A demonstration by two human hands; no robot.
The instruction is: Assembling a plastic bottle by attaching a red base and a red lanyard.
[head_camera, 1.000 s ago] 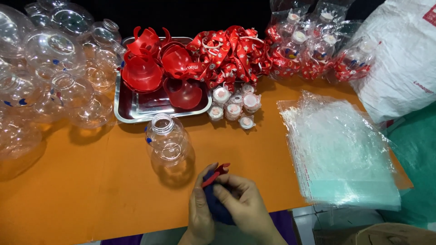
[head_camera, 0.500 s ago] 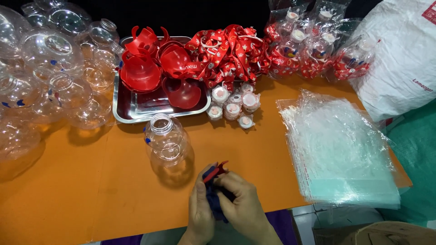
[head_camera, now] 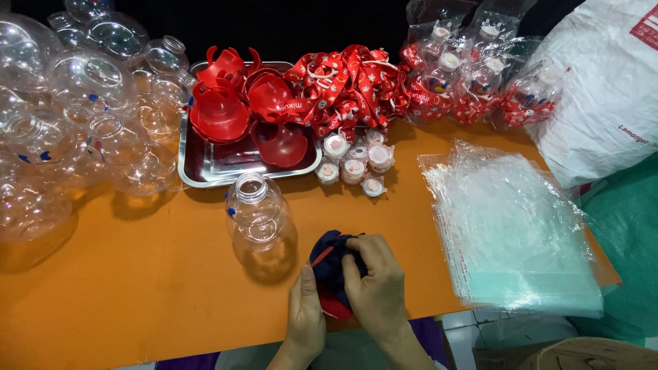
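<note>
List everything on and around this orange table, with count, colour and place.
Round clear plastic bottles: many, clear, piled far left.
Lone clear plastic bottle: one, upright, centre.
Steel tray: one, silver, behind the lone bottle.
Red plastic caps: several, in the tray.
Red printed ribbon straps: a heap, right of the tray.
Small white lids: about six, before the straps.
Bagged finished bottles: several, far right.
Clear plastic bags: a stack, right.
White sack: one, right corner.
Dark blue and red piece: one, near edge.
Left hand: under the piece.
Right hand: grip on the piece.
</note>
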